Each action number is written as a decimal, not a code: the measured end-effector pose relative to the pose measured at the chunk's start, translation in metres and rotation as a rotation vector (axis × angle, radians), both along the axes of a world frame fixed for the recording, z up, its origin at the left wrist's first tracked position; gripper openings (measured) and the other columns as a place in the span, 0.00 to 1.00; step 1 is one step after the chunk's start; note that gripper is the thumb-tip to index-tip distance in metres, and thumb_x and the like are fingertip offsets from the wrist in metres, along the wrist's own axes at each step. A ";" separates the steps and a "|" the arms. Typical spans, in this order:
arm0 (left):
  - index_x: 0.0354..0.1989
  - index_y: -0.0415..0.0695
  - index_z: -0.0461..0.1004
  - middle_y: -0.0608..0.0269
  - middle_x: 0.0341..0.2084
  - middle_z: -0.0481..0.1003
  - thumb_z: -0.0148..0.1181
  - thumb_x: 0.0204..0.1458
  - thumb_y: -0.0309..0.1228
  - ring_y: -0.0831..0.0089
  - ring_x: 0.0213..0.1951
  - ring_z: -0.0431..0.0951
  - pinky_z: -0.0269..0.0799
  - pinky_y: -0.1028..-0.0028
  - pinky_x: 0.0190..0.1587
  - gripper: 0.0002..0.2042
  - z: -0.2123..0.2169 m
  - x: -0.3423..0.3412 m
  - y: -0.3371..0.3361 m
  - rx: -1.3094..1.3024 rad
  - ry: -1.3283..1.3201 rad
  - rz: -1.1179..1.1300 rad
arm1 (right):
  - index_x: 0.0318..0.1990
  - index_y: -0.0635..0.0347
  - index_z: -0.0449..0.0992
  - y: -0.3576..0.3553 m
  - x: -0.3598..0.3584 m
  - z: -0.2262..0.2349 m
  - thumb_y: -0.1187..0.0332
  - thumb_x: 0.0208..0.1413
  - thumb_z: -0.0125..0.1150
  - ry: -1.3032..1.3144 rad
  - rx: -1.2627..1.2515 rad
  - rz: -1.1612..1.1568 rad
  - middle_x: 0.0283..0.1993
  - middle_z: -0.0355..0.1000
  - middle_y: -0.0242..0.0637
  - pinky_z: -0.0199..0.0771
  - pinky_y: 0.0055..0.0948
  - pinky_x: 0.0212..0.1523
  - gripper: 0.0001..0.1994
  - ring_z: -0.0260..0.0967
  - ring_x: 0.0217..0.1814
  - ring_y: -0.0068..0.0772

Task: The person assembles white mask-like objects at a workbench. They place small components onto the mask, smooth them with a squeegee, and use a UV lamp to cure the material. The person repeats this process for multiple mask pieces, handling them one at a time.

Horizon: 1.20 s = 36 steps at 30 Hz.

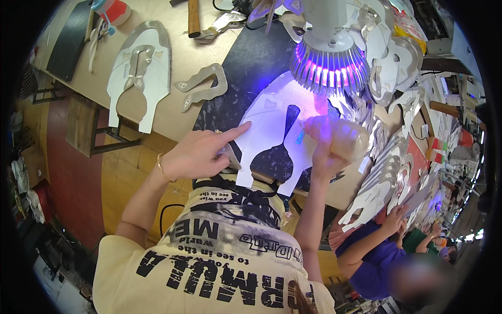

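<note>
A white shoe-upper panel [264,118], with a pointed slot and two legs toward me, lies on a dark board [230,73] under violet light. My left hand [201,154] rests at the panel's left edge, its index finger stretched onto the surface and the other fingers curled. At the panel's right side, my right hand [325,149] is closed around a tan, rounded, roll-like object [349,140]; its exact kind is unclear. Glare hides the fingertips there. Small blue marks show on the panel beside this hand.
A finned lamp [329,63] hangs close above the panel. At left lie another white upper [138,76] and a loose grey curved piece [204,86]. A hammer handle [194,18] lies behind. Stacked uppers [374,183] fill the right; a co-worker in purple [366,261] sits there.
</note>
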State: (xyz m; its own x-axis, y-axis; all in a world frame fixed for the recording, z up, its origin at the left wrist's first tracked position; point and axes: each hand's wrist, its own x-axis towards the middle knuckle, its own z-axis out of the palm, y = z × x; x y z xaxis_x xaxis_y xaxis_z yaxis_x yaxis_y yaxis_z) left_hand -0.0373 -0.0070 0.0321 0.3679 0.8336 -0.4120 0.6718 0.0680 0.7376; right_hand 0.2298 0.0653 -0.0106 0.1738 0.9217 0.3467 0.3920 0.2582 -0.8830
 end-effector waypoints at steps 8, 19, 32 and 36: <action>0.73 0.53 0.54 0.48 0.20 0.71 0.51 0.45 0.27 0.52 0.23 0.73 0.69 0.59 0.31 0.39 0.000 -0.002 0.000 0.030 -0.039 0.006 | 0.45 0.67 0.74 0.023 -0.003 -0.001 0.68 0.50 0.74 -0.155 0.139 -0.007 0.40 0.77 0.38 0.78 0.31 0.44 0.19 0.77 0.41 0.30; 0.73 0.52 0.54 0.47 0.19 0.72 0.51 0.45 0.26 0.51 0.22 0.74 0.69 0.58 0.30 0.39 0.001 -0.003 0.003 0.004 -0.015 -0.024 | 0.47 0.66 0.73 0.011 -0.005 -0.003 0.65 0.49 0.75 -0.011 0.006 -0.089 0.42 0.75 0.39 0.78 0.32 0.44 0.22 0.76 0.41 0.31; 0.73 0.53 0.53 0.46 0.18 0.71 0.52 0.44 0.26 0.49 0.22 0.73 0.69 0.58 0.29 0.40 0.004 -0.003 0.005 -0.025 -0.019 -0.019 | 0.44 0.69 0.74 0.033 -0.010 -0.023 0.66 0.53 0.71 -0.249 0.186 0.029 0.37 0.77 0.38 0.76 0.30 0.41 0.18 0.76 0.37 0.28; 0.73 0.53 0.54 0.46 0.18 0.71 0.52 0.44 0.26 0.49 0.22 0.72 0.69 0.57 0.30 0.40 0.003 -0.003 0.004 -0.011 -0.015 -0.014 | 0.46 0.67 0.71 0.031 -0.020 -0.023 0.64 0.48 0.76 -0.196 0.141 0.060 0.40 0.74 0.36 0.73 0.33 0.44 0.23 0.74 0.37 0.31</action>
